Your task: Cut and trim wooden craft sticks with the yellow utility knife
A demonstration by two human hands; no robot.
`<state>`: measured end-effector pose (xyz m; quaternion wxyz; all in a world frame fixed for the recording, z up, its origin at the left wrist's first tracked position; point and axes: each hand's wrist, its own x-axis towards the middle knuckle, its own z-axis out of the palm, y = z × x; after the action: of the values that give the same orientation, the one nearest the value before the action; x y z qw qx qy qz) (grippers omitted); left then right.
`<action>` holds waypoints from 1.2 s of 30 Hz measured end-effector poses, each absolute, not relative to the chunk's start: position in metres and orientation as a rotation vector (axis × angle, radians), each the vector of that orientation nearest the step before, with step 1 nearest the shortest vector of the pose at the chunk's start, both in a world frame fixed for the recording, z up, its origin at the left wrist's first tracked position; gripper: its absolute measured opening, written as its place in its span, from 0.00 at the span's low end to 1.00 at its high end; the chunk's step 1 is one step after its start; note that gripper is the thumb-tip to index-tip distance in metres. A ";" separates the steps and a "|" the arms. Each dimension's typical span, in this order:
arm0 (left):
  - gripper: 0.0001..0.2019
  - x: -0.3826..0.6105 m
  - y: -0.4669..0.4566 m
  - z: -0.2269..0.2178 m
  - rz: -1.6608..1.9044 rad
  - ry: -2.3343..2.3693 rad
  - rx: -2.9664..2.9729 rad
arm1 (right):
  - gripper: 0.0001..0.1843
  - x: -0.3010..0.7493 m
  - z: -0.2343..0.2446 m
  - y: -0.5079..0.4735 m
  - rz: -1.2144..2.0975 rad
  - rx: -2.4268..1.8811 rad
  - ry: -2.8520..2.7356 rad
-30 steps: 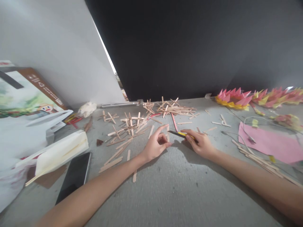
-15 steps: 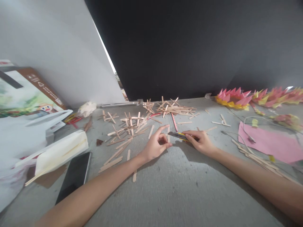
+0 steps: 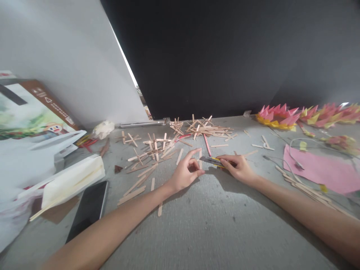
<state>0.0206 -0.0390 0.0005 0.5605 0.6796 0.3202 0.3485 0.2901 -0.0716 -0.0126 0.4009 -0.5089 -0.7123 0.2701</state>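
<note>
In the head view my left hand (image 3: 185,171) is at the middle of the grey surface. Its curved index finger and thumb are at the two ends of a wooden craft stick (image 3: 200,159), pinning it between them. My right hand (image 3: 236,168) grips a box cutter (image 3: 212,161) with a yellow-and-dark handle. The cutter's blade points left, with its tip close to the stick; whether they touch I cannot tell. Just beyond lies a red-and-white patterned strip (image 3: 207,145). Many loose craft sticks (image 3: 216,129) and crossed stick pieces (image 3: 154,146) spread behind my hands.
A phone (image 3: 88,210), a white paper packet with chopsticks (image 3: 74,180) and plastic bags (image 3: 25,161) stand left. On the right are pink-and-yellow paper crowns (image 3: 278,118), a pink sheet (image 3: 317,172), a cable (image 3: 291,150) and more sticks (image 3: 303,187). A black panel (image 3: 225,56) rises behind.
</note>
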 end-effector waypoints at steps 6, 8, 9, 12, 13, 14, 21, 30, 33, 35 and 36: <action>0.44 0.020 -0.038 -0.001 0.768 0.729 1.650 | 0.21 0.290 -0.016 -0.071 0.602 -1.266 -1.845; 0.44 0.020 -0.038 -0.001 0.796 0.745 1.628 | 0.21 0.290 -0.016 -0.071 0.616 -1.270 -1.831; 0.44 0.020 -0.038 -0.002 0.818 0.755 1.610 | 0.21 0.290 -0.017 -0.071 0.630 -1.273 -1.821; 0.44 0.020 -0.038 -0.002 0.839 0.764 1.586 | 0.21 0.290 -0.016 -0.071 0.647 -1.276 -1.808; 0.44 0.020 -0.038 -0.003 0.826 0.757 1.595 | 0.21 0.290 -0.016 -0.072 0.642 -1.273 -1.815; 0.44 0.020 -0.038 -0.003 0.810 0.748 1.607 | 0.21 0.290 -0.016 -0.072 0.633 -1.267 -1.825; 0.42 0.020 -0.038 -0.003 0.869 0.757 1.616 | 0.21 0.290 -0.018 -0.071 0.614 -1.270 -1.829; 0.43 0.020 -0.037 -0.004 0.858 0.755 1.616 | 0.19 0.289 -0.017 -0.073 0.574 -1.237 -1.856; 0.43 0.020 -0.037 -0.004 0.856 0.755 1.615 | 0.19 0.289 -0.015 -0.074 0.559 -1.243 -1.850; 0.43 0.020 -0.038 -0.003 0.839 0.748 1.625 | 0.19 0.289 -0.013 -0.074 0.557 -1.232 -1.844; 0.43 0.020 -0.038 -0.002 0.834 0.745 1.628 | 0.19 0.289 -0.013 -0.074 0.556 -1.226 -1.846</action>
<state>0.0203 -0.0385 -0.0024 0.5508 0.6879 0.3148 0.3525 0.2893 -0.0744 -0.0129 0.4156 -0.4880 -0.7349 0.2214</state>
